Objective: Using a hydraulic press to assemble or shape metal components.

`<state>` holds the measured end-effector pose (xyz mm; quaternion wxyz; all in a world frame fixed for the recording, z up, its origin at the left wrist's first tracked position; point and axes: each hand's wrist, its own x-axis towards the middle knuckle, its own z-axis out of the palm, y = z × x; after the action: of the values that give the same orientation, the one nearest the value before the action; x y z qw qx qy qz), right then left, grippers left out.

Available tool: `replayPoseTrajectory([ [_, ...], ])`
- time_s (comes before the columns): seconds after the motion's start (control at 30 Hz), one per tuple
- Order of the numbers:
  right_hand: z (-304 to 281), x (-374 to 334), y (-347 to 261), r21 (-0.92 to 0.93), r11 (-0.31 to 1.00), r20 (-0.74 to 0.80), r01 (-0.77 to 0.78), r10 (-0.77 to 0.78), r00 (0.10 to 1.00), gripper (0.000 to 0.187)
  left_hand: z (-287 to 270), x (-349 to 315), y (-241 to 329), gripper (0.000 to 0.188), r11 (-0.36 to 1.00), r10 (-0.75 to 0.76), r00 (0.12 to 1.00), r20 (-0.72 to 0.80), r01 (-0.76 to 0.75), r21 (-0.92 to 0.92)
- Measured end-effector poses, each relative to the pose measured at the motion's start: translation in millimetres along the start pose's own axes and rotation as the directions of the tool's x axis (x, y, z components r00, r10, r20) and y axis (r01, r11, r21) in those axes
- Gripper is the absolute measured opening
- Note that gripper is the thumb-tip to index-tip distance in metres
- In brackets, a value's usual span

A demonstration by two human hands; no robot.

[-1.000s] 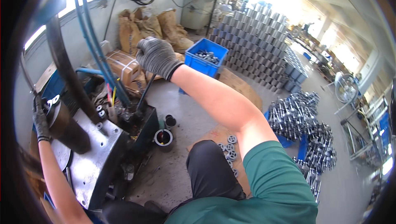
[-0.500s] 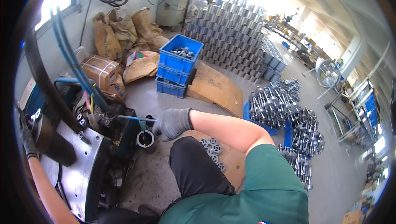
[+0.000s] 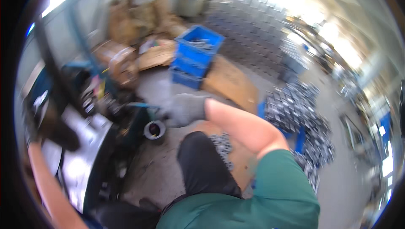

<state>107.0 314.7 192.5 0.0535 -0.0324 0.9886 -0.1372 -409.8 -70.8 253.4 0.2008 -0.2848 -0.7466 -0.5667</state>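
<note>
My right hand [image 3: 185,110], in a dark grey glove, is closed on a thin blue rod [image 3: 142,104] that points left toward the machine. Just below that hand stands a round cup-like cylinder [image 3: 147,133] with a pale rim and a dark inside. At the far left, my gloved left hand [image 3: 28,121] is against or beside a thick dark cylinder [image 3: 63,130], which leans over the machine's shiny metal top [image 3: 82,161]. Motion blur smears the left fingers, so I cannot make out their grip.
Stacked blue crates [image 3: 187,66] stand ahead, beside a leaning cardboard sheet [image 3: 232,83]. Small wheel-shaped metal parts [image 3: 221,144] lie on cardboard near my knee. Heaped metal parts [image 3: 293,109] are at the right. Brown sacks [image 3: 122,24] and a carton [image 3: 116,60] line the wall.
The view has shifted and blurred, so the surroundings sit further right in it. My right hand still holds the blue rod and is a little higher in the picture. My left hand stays by the dark cylinder.
</note>
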Motion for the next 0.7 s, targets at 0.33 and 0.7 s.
replayPoseTrajectory([
  [0.33,-11,-25,-6,0.097,0.992,-0.065,-0.08,0.086,0.994,0.027,42,-10,11,0.035,0.93,-0.117,0.993,0.002,0.111,-0.35],
  [0.7,-5,-21,4,-0.059,0.998,0.129,0.002,0.006,0.992,0.023,45,-9,10,0.027,0.913,-0.158,0.987,0.009,0.15,-0.381],
])
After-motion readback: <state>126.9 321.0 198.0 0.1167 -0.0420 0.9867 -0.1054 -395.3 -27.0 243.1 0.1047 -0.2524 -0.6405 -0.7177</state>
